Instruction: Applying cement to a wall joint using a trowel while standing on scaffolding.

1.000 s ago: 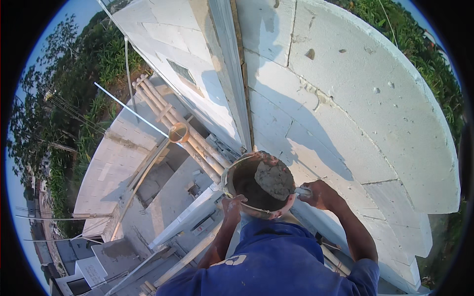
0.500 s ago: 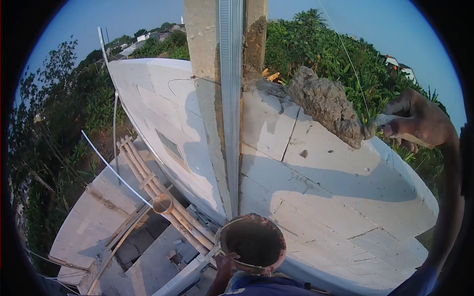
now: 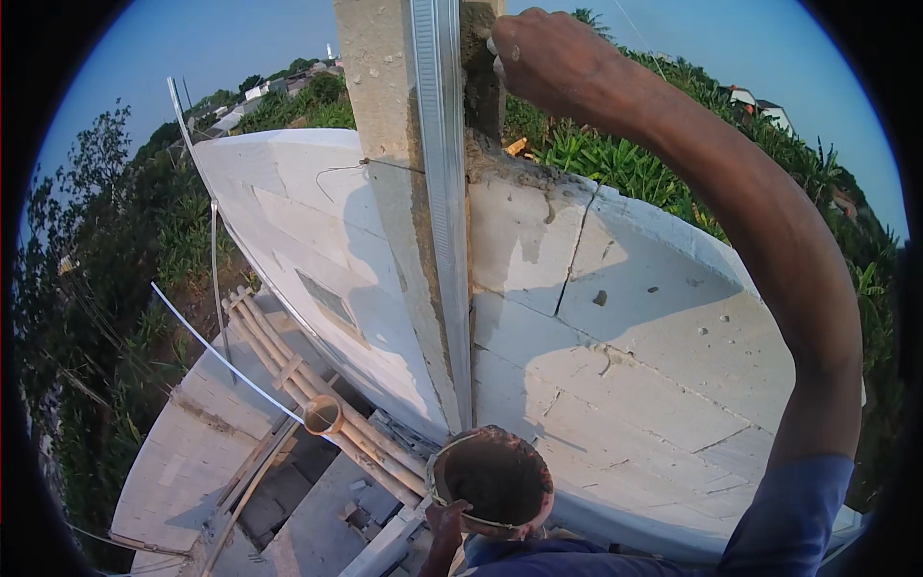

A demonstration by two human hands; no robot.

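Right hand, clenched on a mostly hidden pale handle, is beside the upright, mortar-smeared grey concrete column. Left hand, nearer, grips the round, pinkish, mortar-stained bucket well below.

Bright daylt, shadows, edge distort'n

The right hand is raised high, near the upper edge of the view. Its fingers are folded inward, and the back of the hand is turned toward the camera. The right forearm is stretched upward and to the left from the bent elbow. The left hand is held low, with bent fingers; of the left forearm, only a short part is shown.
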